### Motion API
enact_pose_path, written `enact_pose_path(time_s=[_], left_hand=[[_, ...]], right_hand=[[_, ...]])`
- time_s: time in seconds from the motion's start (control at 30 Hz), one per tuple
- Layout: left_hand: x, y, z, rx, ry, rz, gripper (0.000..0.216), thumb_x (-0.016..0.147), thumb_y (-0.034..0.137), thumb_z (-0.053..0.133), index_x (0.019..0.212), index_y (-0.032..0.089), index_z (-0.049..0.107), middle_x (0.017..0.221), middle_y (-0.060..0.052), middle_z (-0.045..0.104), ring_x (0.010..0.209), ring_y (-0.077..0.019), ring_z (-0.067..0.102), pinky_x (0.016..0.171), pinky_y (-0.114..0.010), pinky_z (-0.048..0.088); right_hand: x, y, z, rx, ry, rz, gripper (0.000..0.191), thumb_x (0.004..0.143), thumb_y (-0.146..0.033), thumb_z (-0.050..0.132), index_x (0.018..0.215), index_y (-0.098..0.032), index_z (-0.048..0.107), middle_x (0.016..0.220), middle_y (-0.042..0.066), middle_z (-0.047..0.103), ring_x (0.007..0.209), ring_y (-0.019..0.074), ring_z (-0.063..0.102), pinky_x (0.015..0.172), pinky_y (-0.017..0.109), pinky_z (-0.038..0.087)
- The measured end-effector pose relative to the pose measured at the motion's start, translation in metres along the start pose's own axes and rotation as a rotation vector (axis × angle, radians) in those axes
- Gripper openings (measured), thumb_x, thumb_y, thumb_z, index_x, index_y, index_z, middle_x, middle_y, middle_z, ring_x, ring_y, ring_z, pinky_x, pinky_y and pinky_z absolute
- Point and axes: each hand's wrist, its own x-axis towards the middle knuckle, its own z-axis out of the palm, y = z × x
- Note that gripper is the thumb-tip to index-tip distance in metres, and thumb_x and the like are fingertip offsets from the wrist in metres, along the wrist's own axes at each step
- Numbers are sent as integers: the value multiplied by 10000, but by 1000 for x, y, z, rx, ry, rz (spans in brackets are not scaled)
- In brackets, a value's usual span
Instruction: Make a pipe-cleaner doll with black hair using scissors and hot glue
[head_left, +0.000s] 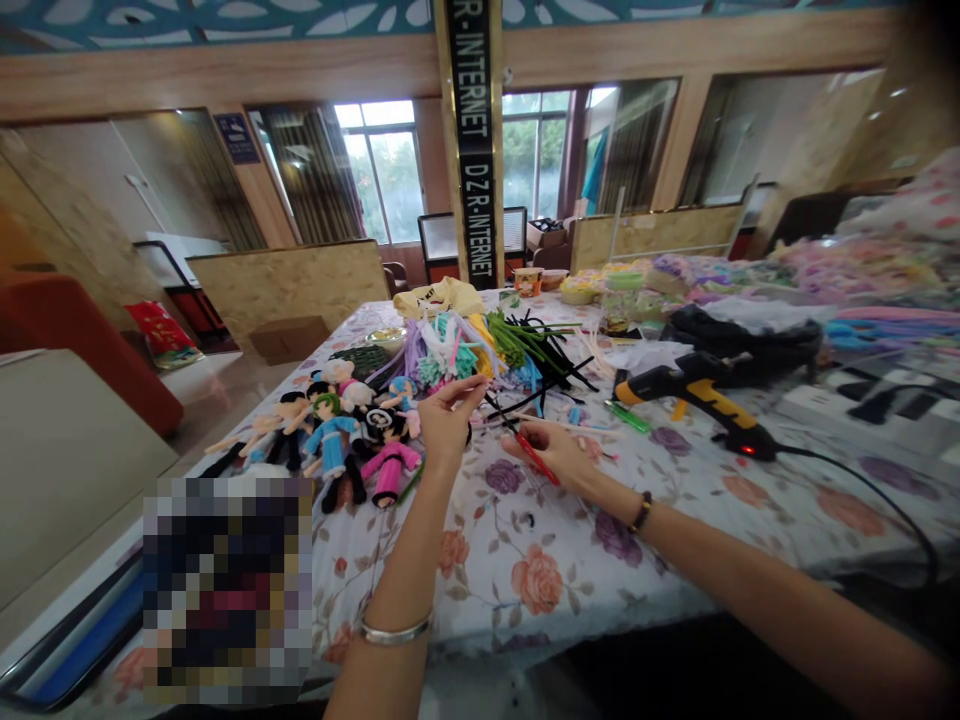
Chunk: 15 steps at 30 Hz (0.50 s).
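My left hand (448, 420) is raised over the table with thumb and fingers pinched together. What they hold, if anything, is too small to make out. My right hand (559, 455) closes around a slim red-handled tool (537, 458) with a dark tip. That tip points up and left, towards my left fingertips. Just beyond both hands lies a heap of coloured pipe cleaners (450, 350), with green stems (510, 340) and black stems (551, 350) at its right. Several small dolls lie left of my left hand, among them a blue-robed doll (330, 442) and a pink-robed doll (390, 462).
A black and yellow glue gun (697, 395) with a lit red light lies on the right, its cord trailing to the edge. Near it are a green tool (628, 417) and a black bag (742, 340). The flowered tablecloth (480, 570) covers the table. Pastel material (862, 265) is piled at the far right.
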Motion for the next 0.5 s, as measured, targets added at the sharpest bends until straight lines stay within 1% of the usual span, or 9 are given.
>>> enact_pose_path(time_s=[0.13,0.3,0.4,0.5], left_hand=[[-1,2,1,-15,-10,-14,207,570,242,744,765,170,737,775,-47,728,697,-140,639,693,-261,507],[-1,1,0,-18,-49,-24,210,577,232,743,779,176,739,803,-49,732,729,-149,649,736,-273,508],[-1,1,0,-47,-55,-35,211,569,220,744,777,185,740,802,-41,733,741,-145,648,746,-267,499],[0,0,-1,-100,-38,-75,212,553,210,742,764,188,741,777,-35,732,742,-142,645,743,-261,488]], right_hand=[[1,3,0,65,-56,9,431,749,-534,574,566,-198,374,484,-60,348,456,80,317,451,235,223],[0,3,-3,43,-99,2,418,746,-499,592,559,-195,375,482,-61,344,453,76,310,451,237,211],[0,1,-3,2,-69,-20,422,751,-500,585,558,-195,366,492,-59,344,464,77,312,459,235,219],[0,0,-5,-47,24,-44,416,758,-514,563,578,-195,365,522,-56,348,486,78,311,468,227,231]])
